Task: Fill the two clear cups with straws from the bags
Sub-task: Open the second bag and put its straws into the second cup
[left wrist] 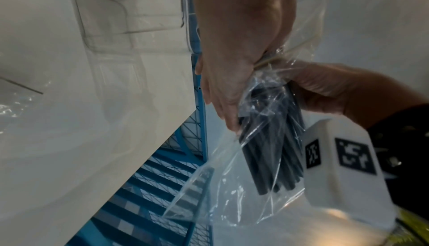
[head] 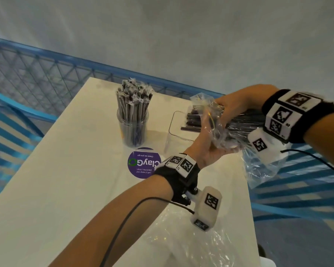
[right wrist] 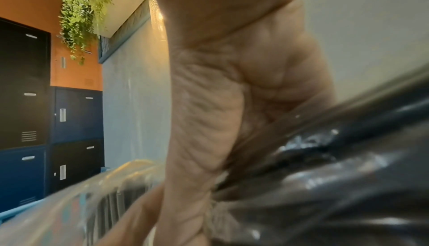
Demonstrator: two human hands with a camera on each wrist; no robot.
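Observation:
A clear plastic bag of black straws [head: 237, 126] is held in the air at the table's right edge. My right hand [head: 227, 108] grips it from above, and my left hand [head: 212, 149] grips its bunched end from below. In the left wrist view, my left hand [left wrist: 232, 70] pinches the bag of black straws [left wrist: 271, 149], with my right hand [left wrist: 336, 92] behind the film. Black straw ends [head: 194, 120] stick out leftward over the square clear cup [head: 173, 135]. The round clear cup [head: 132, 130] stands packed with wrapped straws. In the right wrist view the bag [right wrist: 336, 185] fills the frame beside my palm.
A crumpled empty plastic bag [head: 193, 239] lies on the white table [head: 66, 180] near me. A purple round sticker [head: 143, 163] sits in front of the cups. Blue mesh railing [head: 46, 78] runs behind the table, and blue slatted benches [head: 297, 185] flank both sides.

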